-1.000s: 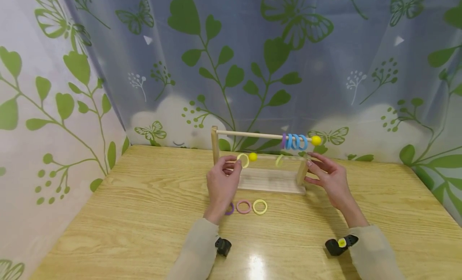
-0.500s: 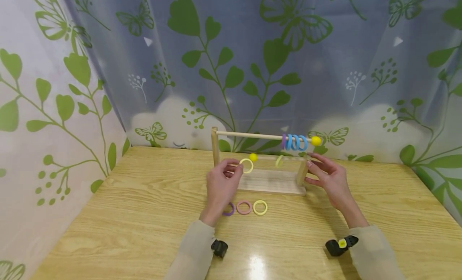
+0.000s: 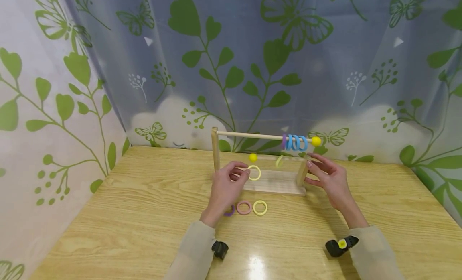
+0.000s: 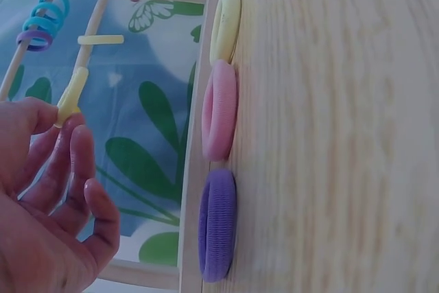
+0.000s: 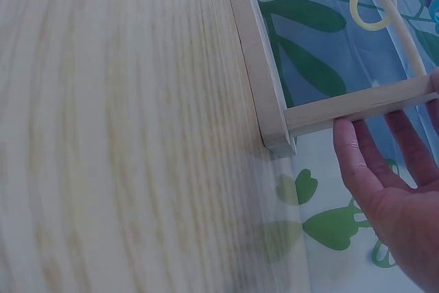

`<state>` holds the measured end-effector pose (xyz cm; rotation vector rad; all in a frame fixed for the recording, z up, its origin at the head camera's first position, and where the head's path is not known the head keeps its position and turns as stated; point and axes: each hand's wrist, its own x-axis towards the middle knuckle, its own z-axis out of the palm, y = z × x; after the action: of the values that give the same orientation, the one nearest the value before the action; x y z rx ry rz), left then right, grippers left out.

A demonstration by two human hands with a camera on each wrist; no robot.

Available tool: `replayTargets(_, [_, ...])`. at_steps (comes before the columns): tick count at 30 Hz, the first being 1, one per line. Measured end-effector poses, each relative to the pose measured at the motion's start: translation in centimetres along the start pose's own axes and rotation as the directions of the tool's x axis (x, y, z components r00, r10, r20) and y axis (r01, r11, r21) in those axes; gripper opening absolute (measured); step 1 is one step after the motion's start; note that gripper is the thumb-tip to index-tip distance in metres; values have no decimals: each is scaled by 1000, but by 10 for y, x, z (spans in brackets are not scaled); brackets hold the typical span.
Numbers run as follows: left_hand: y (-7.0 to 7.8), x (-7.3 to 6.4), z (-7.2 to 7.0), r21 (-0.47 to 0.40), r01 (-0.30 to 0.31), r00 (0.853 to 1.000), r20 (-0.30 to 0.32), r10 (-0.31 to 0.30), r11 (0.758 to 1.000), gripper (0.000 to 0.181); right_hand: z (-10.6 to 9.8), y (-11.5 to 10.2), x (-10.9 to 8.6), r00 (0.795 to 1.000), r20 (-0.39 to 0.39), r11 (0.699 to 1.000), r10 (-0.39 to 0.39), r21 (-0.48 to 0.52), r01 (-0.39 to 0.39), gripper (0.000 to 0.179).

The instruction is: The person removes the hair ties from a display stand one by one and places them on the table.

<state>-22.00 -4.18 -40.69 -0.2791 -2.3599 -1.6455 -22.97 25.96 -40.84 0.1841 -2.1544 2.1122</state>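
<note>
The fingers [image 3: 241,172] of the left hand [image 3: 224,187] are curled, with thumb and forefinger pinching a yellow ring [image 3: 254,173] in front of the wooden rack [image 3: 270,183]. In the head view that ring hangs just below the yellow ball [image 3: 253,157] at the free end of the rack's lower rod, clear of it. The right hand [image 3: 330,179] rests with nearly straight fingers against the rack's right post [image 3: 301,172], gripping nothing. On the top rod [image 3: 249,134] near the right end sit a purple ring and blue rings [image 3: 295,142], next to a second yellow ball [image 3: 316,141]. Another yellow ring [image 3: 279,161] hangs on the lower rod. On the table [image 3: 126,216], just in front of the rack's base, lie a purple ring [image 3: 229,210], a pink ring [image 3: 244,207] and a yellow ring [image 3: 260,207] in a row, the purple one partly hidden by the left hand.

From the left wrist, the fingertips [image 4: 62,120] nip the held ring [image 4: 72,94] edge-on; the three loose rings lie along the table edge: yellow [image 4: 226,27], pink [image 4: 219,110], purple [image 4: 217,224].

From the right wrist, the right hand's fingers [image 5: 357,159] lie straight along the rack's post [image 5: 357,109], touching it, and the held ring [image 5: 372,5] shows beyond the rack.
</note>
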Motion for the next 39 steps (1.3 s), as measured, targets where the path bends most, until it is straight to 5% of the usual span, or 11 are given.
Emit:
replayTargets(18, [0,-4,7,-22,-59,994,86,60,998,14,1,-1,-1,1000,-12,1000,6,-4,-6,45])
replayTargets(39, [5,-8,19,0,7,977,215,-7,1000,13,2,-2,0,1000,-14,1000,15,-4,-15,52])
